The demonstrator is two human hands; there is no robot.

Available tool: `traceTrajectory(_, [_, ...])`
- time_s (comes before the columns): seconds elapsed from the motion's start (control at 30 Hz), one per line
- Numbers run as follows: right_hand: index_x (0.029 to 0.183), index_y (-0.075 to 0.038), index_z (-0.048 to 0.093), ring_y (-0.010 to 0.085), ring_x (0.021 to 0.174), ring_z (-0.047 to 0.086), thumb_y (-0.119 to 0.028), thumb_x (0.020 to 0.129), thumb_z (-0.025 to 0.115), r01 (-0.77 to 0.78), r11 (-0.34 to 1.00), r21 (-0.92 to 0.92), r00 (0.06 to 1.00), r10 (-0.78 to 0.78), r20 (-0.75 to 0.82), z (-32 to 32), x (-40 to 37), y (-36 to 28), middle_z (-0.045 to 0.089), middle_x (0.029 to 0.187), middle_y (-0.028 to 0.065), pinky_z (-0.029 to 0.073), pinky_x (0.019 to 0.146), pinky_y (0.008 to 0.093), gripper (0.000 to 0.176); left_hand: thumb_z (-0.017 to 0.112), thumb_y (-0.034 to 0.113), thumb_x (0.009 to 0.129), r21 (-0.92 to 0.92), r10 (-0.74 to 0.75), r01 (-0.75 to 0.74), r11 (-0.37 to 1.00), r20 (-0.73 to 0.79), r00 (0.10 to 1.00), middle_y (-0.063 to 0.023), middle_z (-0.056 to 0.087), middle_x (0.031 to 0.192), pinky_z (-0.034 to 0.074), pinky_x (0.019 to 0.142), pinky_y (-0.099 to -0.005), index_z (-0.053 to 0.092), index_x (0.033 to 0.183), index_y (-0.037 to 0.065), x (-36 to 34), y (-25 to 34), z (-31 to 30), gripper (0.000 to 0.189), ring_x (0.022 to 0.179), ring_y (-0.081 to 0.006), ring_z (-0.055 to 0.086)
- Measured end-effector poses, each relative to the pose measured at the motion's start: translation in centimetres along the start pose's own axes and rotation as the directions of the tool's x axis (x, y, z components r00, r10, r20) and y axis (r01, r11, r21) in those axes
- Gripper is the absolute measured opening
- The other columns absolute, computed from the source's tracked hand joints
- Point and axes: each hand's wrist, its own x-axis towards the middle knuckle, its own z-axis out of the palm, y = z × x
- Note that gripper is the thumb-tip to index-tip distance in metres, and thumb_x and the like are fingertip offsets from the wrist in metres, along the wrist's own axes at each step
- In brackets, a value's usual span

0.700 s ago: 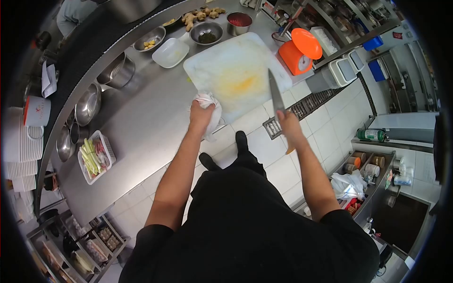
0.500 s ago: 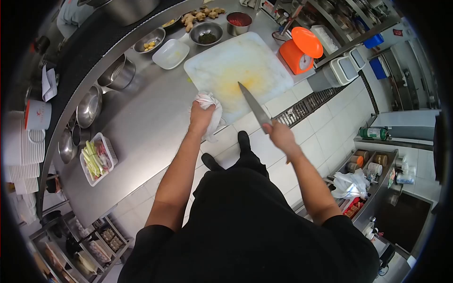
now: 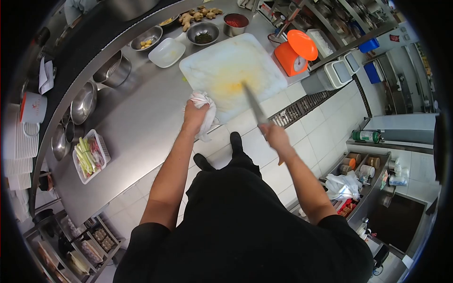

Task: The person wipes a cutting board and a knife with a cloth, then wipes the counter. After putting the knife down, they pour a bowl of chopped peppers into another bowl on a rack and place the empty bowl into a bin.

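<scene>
My left hand (image 3: pixel 195 113) grips a bunched white cloth (image 3: pixel 205 113) at the near left corner of the cutting board, over the counter's edge. My right hand (image 3: pixel 277 137) is closed around the handle of a large kitchen knife (image 3: pixel 255 104). The blade points away from me, its tip overlapping the right part of the board in this view, and it looks slightly blurred. The white cutting board (image 3: pixel 236 56) carries a yellow stain in its middle. A white dish (image 3: pixel 167 53) stands just beyond the board's left side.
Along the back are a bowl of chopped greens (image 3: pixel 203 33), a pot with red contents (image 3: pixel 235 23) and ginger (image 3: pixel 193 18). An orange scale (image 3: pixel 290 55) stands right of the board. A white basket of cut stalks (image 3: pixel 91 155) sits on the steel counter (image 3: pixel 137 118) at left.
The knife has swung slightly, its tip moving a little to the right relative to the board. My left hand still holds the cloth. The whole view has shifted slightly.
</scene>
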Motion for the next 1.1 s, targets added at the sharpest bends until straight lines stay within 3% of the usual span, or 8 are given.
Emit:
traceTrajectory(0.17, [0.099,0.001,0.064,0.0498,0.091,0.066,-0.042,0.102,0.054,-0.131,0.969,0.212,0.991,0.12,0.063,-1.4,0.9,0.9,0.07,0.094,0.0284,0.053,0.081,0.0562,0.044,0.077,0.021,0.084,-0.104,0.006,-0.001,0.995,0.046,0.999,-0.0249,0.062,0.128,0.052,0.096,-0.0386,0.048,0.134,-0.006,0.3,-0.6,-0.2,0.064,0.117,-0.0332,0.064])
traceTrajectory(0.4, [0.098,0.001,0.065,0.0499,0.09,0.066,-0.043,0.101,0.056,-0.07,0.997,0.032,0.998,0.069,0.005,-2.8,-0.4,2.4,0.069,0.09,0.031,0.053,0.08,0.0555,0.045,0.075,0.014,0.088,-0.05,0.058,-0.057,0.997,0.029,0.998,-0.0208,0.063,0.125,0.059,0.083,-0.0364,0.042,0.139,-0.005,0.9,-1.4,0.1,0.064,0.104,-0.0282,0.069])
traceTrajectory(0.6, [0.102,0.0,0.065,0.0488,0.094,0.067,-0.045,0.102,0.054,-0.207,0.958,0.201,0.977,0.214,-0.015,1.2,1.7,2.8,0.07,0.094,0.0282,0.052,0.084,0.0558,0.046,0.076,0.016,0.087,0.002,0.029,-0.029,1.0,0.006,1.0,-0.0206,0.064,0.125,0.06,0.082,-0.037,0.042,0.14,-0.004,0.6,-1.1,0.0,0.066,0.104,-0.0278,0.069])
traceTrajectory(0.67, [0.105,-0.002,0.064,0.0482,0.094,0.067,-0.046,0.102,0.053,-0.018,0.999,0.041,0.999,0.016,0.052,1.2,-1.2,-1.8,0.071,0.094,0.0274,0.052,0.085,0.0557,0.046,0.077,0.017,0.087,-0.009,0.005,-0.005,1.0,0.01,1.0,-0.021,0.064,0.125,0.06,0.081,-0.0371,0.043,0.139,-0.005,-0.7,0.5,-0.1,0.066,0.103,-0.0276,0.069])
traceTrajectory(0.77, [0.102,-0.002,0.065,0.0478,0.092,0.067,-0.046,0.102,0.052,0.023,0.997,0.074,1.0,-0.022,-0.018,1.4,-0.3,-0.3,0.07,0.093,0.0279,0.052,0.084,0.056,0.046,0.077,0.019,0.086,-0.017,0.039,-0.039,0.999,0.009,0.999,-0.0211,0.064,0.124,0.06,0.081,-0.0368,0.043,0.138,-0.005,0.1,-0.6,-0.1,0.067,0.103,-0.0275,0.069])
traceTrajectory(0.8, [0.1,-0.002,0.065,0.0471,0.092,0.067,-0.046,0.102,0.052,-0.146,0.959,0.244,0.989,0.141,0.037,1.8,1.4,1.5,0.07,0.093,0.0274,0.052,0.083,0.0562,0.047,0.077,0.019,0.086,-0.024,0.047,-0.046,0.999,0.014,0.999,-0.0209,0.064,0.124,0.06,0.081,-0.0367,0.044,0.138,-0.005,0.0,-0.6,-0.3,0.066,0.103,-0.0273,0.069])
traceTrajectory(1.03, [0.102,0.0,0.064,0.0471,0.089,0.068,-0.044,0.102,0.052,0.091,0.996,-0.005,0.992,-0.09,0.084,1.2,-0.7,-2.0,0.071,0.09,0.0267,0.053,0.08,0.056,0.046,0.079,0.021,0.084,-0.097,0.038,-0.039,0.995,-0.01,0.999,-0.0238,0.065,0.122,0.053,0.091,-0.038,0.051,0.13,-0.006,-0.2,-0.9,0.0,0.06,0.11,-0.031,0.066])
traceTrajectory(1.1, [0.102,0.0,0.064,0.0474,0.088,0.068,-0.045,0.102,0.052,-0.01,0.996,0.084,1.0,0.011,-0.013,0.1,0.8,0.3,0.07,0.089,0.0274,0.053,0.079,0.0564,0.046,0.079,0.022,0.084,-0.103,0.033,-0.034,0.994,-0.012,0.999,-0.024,0.065,0.122,0.053,0.091,-0.038,0.051,0.13,-0.006,-0.4,-1.5,0.0,0.061,0.11,-0.0312,0.066])
